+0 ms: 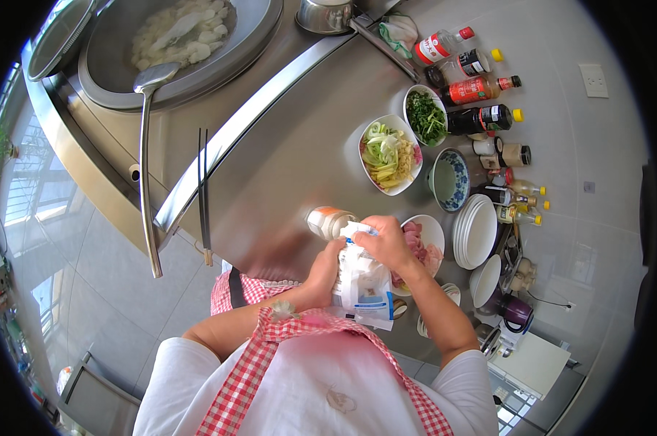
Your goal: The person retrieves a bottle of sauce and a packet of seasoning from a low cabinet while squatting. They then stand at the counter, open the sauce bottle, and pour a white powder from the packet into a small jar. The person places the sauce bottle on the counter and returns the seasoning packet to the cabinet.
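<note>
My left hand (325,270) grips the side of a white plastic packet (364,286) with blue print. Pinched in the fingers of my right hand (385,242) is the packet's torn top end. That end is right at the mouth of a small glass jar (326,222) with an orange-and-white label. Whether the jar is upright or tilted, I cannot tell. Partly behind my right forearm is a white dish (436,231) with sliced raw meat (413,237).
A white bowl (380,188) holds cut scallion and garlic; chopped greens (426,111) fill another. Bottles (481,90), a patterned bowl (456,191) and stacked plates (470,231) line the wall. Chopsticks (203,196) and a long-handled spatula (146,163) lie near a wok (107,71) of pale food.
</note>
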A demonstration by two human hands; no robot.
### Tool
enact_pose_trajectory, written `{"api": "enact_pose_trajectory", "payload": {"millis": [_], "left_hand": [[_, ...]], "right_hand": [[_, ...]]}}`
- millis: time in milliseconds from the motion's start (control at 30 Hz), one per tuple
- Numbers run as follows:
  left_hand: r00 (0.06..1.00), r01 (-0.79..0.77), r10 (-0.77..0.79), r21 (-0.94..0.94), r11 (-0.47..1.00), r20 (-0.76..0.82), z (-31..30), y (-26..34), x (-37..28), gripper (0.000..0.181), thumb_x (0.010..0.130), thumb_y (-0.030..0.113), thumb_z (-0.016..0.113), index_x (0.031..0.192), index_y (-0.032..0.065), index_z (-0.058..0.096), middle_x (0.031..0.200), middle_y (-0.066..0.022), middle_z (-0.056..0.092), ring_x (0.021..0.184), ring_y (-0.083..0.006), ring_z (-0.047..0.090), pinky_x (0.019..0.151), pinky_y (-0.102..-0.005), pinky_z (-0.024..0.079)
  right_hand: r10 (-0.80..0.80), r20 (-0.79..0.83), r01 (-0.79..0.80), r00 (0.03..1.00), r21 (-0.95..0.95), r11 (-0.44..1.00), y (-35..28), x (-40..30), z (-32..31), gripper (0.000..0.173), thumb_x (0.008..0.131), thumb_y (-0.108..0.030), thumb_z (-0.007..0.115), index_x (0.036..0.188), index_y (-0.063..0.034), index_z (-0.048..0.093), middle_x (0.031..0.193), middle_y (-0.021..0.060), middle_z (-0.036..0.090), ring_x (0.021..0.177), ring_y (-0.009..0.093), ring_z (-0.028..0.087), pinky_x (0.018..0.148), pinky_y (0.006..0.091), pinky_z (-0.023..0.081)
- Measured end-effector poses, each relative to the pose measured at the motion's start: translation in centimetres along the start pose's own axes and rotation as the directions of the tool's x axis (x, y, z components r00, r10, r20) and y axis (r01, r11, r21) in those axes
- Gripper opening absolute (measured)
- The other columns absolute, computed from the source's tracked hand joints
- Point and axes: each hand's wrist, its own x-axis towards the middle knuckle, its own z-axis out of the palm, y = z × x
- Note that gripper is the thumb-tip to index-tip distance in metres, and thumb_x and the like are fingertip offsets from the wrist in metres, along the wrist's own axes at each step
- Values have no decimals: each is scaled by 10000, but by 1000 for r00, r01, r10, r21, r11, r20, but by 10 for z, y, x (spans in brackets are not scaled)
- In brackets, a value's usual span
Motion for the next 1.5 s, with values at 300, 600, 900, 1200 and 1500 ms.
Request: {"api": "enact_pose_trajectory", "payload": {"millis": [300, 600, 900, 1200, 1500], "left_hand": [[993, -57, 55, -14, 998, -100, 9, -5, -7, 399, 846, 348, 408, 1043, 10, 485, 921, -89, 575, 766, -176, 572, 692, -301, 455], [999, -8, 6, -35, 999, -44, 11, 1, -9, 371, 854, 324, 389, 1057, 21, 464, 909, -91, 572, 780, -187, 576, 698, -323, 467], [998, -36, 32, -95, 995, -45, 3, -8, 0, 378, 831, 336, 441, 1049, 32, 498, 948, -92, 580, 835, -221, 565, 758, -350, 451], [1000, -2, 4, -89, 996, 21, 0, -10, 6, 365, 845, 300, 424, 1090, 32, 465, 966, -97, 579, 839, -230, 574, 761, -353, 456], [999, 2, -1, -33, 999, 52, -4, -16, 14, 374, 867, 346, 412, 1061, 35, 487, 954, -82, 580, 822, -201, 567, 750, -340, 448]], "right_hand": [[189, 93, -191, 978, 17, 981, -3, 4, -6, 261, 655, -192, 624, 721, 60, 610, 598, 98, 592, 547, 120, 551, 512, 257, 433], [148, -24, -144, 989, 133, 981, 0, 0, 1, 210, 632, -140, 610, 703, 57, 610, 597, 79, 590, 543, 104, 541, 505, 250, 431], [89, 22, -89, 996, -13, 996, 3, 5, -1, 220, 636, -157, 628, 697, 53, 610, 591, 82, 595, 535, 107, 540, 506, 254, 432], [119, 9, -118, 993, -60, 991, 5, 6, -1, 249, 608, -183, 621, 716, 42, 620, 593, 117, 598, 536, 152, 567, 508, 281, 440], [104, -23, -107, 994, -239, 965, 10, 5, -1, 310, 660, -275, 616, 691, 34, 619, 559, 125, 580, 508, 174, 558, 508, 296, 429]]}}
